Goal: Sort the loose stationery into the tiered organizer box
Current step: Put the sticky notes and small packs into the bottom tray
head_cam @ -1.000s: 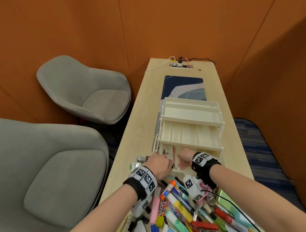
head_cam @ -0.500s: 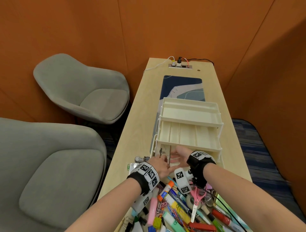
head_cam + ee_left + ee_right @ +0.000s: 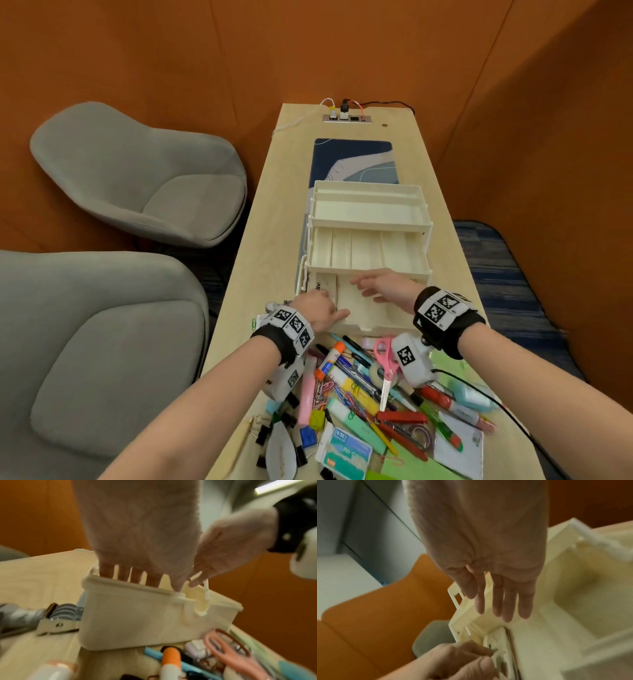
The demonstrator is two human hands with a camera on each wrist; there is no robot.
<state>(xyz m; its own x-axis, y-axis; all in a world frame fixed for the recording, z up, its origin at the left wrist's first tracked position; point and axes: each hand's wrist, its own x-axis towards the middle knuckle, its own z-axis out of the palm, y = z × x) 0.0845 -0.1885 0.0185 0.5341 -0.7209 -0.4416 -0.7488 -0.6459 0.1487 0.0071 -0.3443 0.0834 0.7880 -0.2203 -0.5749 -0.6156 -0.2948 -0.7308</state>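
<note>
So they're filling the bottom tier of the cream organizer box [image 3: 368, 260]: left hand [image 3: 317, 310] dips its fingers in beside a flat card [image 3: 327, 291], gripping nothing I can make out; right hand [image 3: 383, 289] hovers flat, empty. Next grab comes from the stationery pile [image 3: 370, 390] behind. Only the right wrist view shows that open palm

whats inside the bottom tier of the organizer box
In the bottom tier, a flat white card-like item with print lies at its left end, under the left hand. The right hand and middle tier hide the rest.
</note>
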